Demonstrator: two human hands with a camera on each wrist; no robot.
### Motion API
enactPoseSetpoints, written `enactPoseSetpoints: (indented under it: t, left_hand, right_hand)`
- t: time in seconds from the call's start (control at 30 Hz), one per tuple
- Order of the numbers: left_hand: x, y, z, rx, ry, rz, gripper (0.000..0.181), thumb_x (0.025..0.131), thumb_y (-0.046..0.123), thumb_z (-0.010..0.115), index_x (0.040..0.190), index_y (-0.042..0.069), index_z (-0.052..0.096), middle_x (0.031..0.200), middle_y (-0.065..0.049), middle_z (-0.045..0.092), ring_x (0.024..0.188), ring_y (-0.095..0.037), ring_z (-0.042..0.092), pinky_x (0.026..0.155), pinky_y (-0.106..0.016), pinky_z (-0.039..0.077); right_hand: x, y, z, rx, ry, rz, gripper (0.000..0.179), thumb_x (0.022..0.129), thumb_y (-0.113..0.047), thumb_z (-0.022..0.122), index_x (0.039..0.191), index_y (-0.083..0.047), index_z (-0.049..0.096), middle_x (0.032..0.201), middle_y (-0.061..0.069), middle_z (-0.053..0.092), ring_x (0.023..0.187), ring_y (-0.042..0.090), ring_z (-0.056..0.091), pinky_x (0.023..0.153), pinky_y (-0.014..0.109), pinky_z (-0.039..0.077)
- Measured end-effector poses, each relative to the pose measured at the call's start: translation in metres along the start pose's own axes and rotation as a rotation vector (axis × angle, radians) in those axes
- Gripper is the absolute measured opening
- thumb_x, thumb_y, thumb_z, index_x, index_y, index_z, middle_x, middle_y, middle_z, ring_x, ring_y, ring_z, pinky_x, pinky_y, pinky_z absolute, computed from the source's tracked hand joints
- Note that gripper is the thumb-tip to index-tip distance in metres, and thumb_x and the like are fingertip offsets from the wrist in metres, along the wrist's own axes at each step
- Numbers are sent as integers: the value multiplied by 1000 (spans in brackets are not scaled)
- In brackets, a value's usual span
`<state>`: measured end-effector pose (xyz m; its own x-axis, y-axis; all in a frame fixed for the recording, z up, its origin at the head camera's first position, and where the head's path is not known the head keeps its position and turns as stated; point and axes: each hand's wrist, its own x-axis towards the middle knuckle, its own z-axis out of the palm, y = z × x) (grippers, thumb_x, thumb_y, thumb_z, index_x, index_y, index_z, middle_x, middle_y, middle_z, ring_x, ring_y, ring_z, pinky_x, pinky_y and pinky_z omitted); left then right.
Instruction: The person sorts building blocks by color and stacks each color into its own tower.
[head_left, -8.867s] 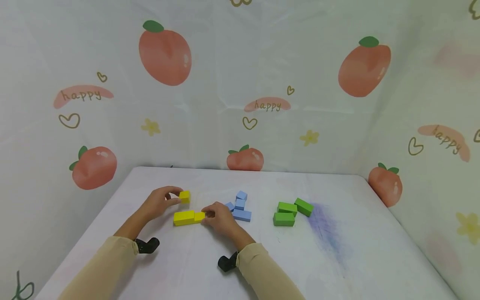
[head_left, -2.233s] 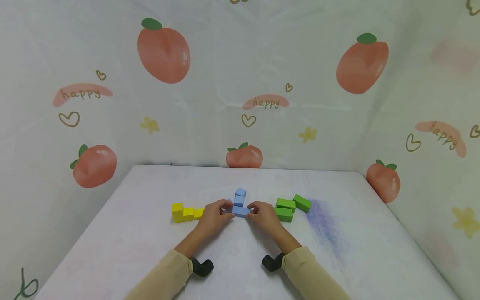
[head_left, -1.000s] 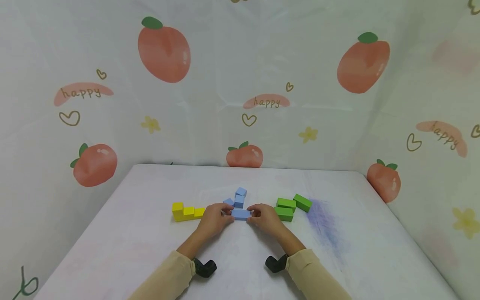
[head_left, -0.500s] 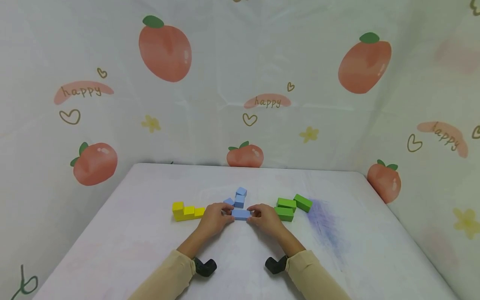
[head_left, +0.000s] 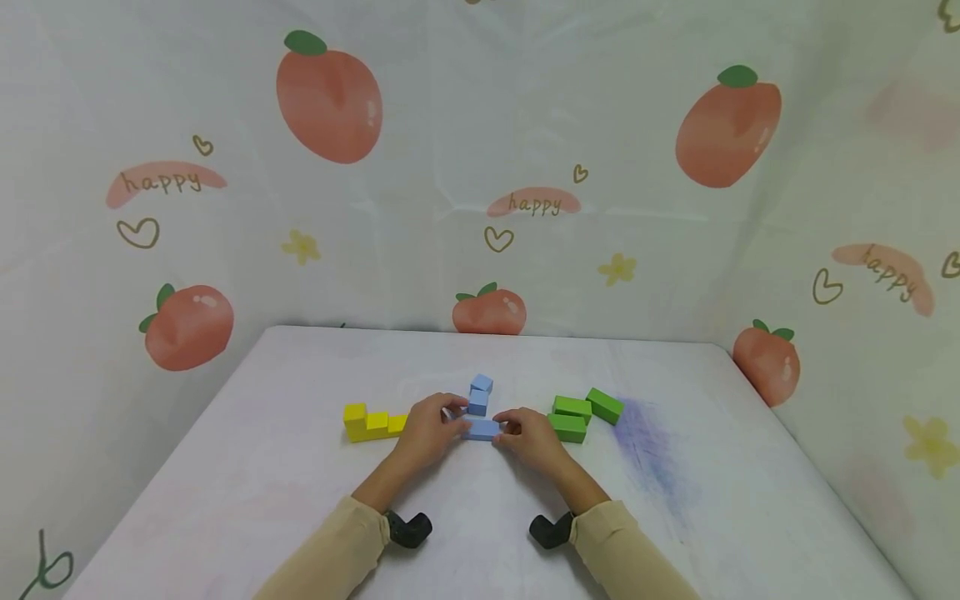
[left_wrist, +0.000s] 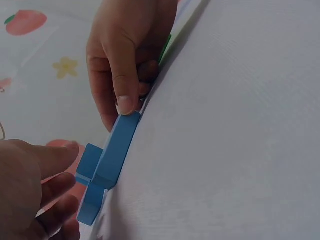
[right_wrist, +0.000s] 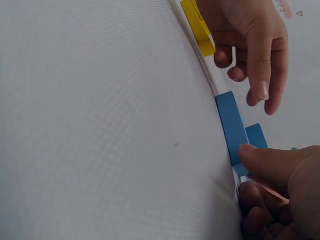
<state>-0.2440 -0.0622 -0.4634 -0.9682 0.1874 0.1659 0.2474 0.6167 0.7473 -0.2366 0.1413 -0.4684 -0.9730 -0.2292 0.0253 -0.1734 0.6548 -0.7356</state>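
Now I am pinching the right end of the long blue block (head_left: 482, 428) with my right hand (head_left: 529, 435), while my left hand (head_left: 427, 425) is reaching with loose, empty fingers toward the small blue cube (head_left: 477, 402) just behind it; yellow blocks (head_left: 369, 422) are lying left, green blocks (head_left: 576, 415) right, on the white table (head_left: 300, 467)

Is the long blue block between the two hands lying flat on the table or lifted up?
Lying flat. The long blue block rests on the table; the right hand holds its end.
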Motion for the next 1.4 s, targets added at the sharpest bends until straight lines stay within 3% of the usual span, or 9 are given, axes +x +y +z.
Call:
enactPoseSetpoints:
  t: [0.13,0.27,0.4,0.63,1.03,1.4]
  left_hand:
    - [5,3,0,46,28,49,31,85,21,77,114,16,70,101,1,64,84,-17,53,74,-28,51]
    - [14,4,1,163,47,130,33,84,25,78,116,18,70,113,-2,63,98,-20,53,87,-34,49]
    - [22,4,2,273,53,167,35,83,28,78,117,19,70,118,-4,63,102,-23,52,90,-38,46]
    - [31,4,4,332,18,138,38,84,30,77,120,20,69,120,-3,63,105,-23,52,92,-38,44]
    - [34,3,6,311,-12,63,37,86,30,76,121,19,69,123,-3,63,107,-23,51,94,-38,45]
    - [33,2,6,315,-18,72,39,86,32,76,121,18,69,121,-4,65,105,-23,52,94,-40,44]
  right_hand:
    - [0,0,-1,-5,-3,7,29,86,-11,74,114,-7,70,81,-1,56,76,16,51,66,30,44]
    - [-1,0,-1,-9,2,-9,29,86,-11,74,114,-6,70,81,-1,56,75,16,51,66,30,44]
    - [-1,1,0,-12,2,-16,29,86,-12,74,114,-6,70,81,-1,56,75,16,51,66,30,45]
    - [0,1,0,-19,1,-8,29,86,-12,74,114,-7,70,81,-1,56,76,16,51,66,30,44]
    - [0,2,0,-4,1,-13,28,86,-13,74,114,-7,70,81,-1,56,76,16,51,66,30,45]
    - [0,2,0,-11,-3,-3,30,86,-13,74,115,-7,70,81,-1,56,76,16,51,67,30,45]
